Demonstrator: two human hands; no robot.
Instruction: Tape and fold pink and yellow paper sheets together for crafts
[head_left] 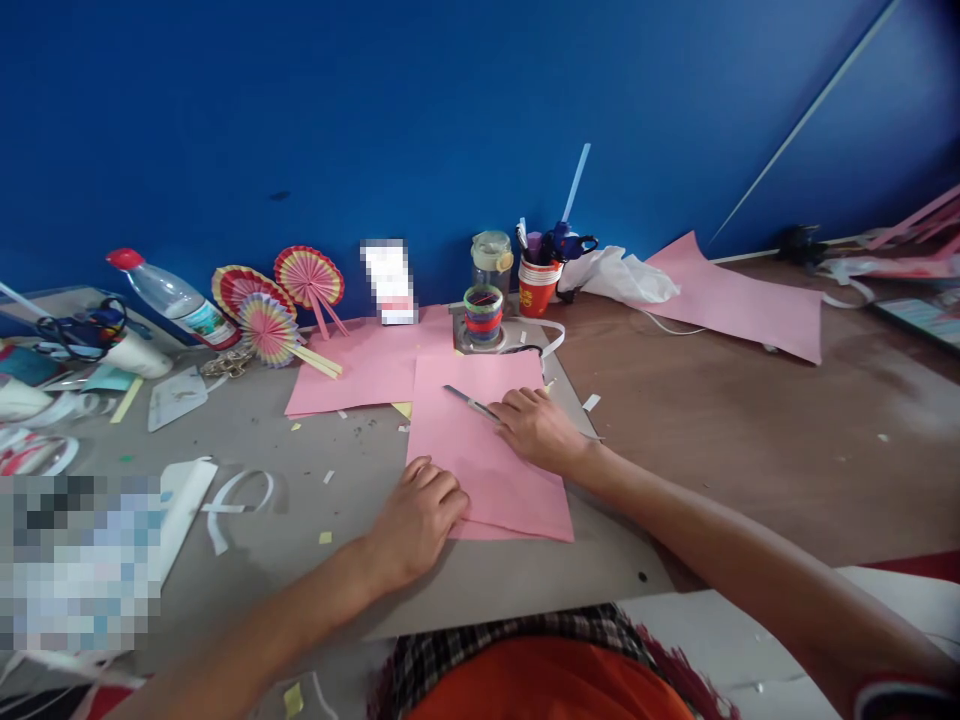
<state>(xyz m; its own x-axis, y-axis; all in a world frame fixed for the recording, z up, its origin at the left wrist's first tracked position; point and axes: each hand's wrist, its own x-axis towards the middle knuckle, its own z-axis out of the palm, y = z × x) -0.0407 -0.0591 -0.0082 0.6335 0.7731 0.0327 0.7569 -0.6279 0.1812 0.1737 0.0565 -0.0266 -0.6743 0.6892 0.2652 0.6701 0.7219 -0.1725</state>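
Where the view starts, lap: orange and checked fabric is seen at the bottom edge.
Left hand (420, 515): laid on the near left corner of the pink sheet (487, 460); its fingers are curled together in a loose fist and pressed on the paper, with nothing seen held.
Pink sheet: laid flat on a grey board (300, 470) straight ahead, under both hands; a second pink layer shows beneath its near edge.
Right hand (536, 425): rested on the sheet's right side, a little further off; its fingers are closed together over the near end of a thin metal tool (469, 402).
Thin metal tool: pointed up and left across the sheet; blade or ruler cannot be told.
Grey board: strewn with small paper scraps and white strips.
Second pink sheet (360, 370): set behind and to the left, overlapped by the front one.
Paper fans (266, 325): three pleated discs, left of that sheet.
Bottle (176, 300): red-capped, lying tilted, far left.
Banded jar (484, 315): stood just behind the sheets.
Red cup (538, 285): filled with pens, beside the jar.
Counter (750, 430): brown, with another pink paper (735, 300) lying far right.
Wall (450, 120): deep blue, behind everything.
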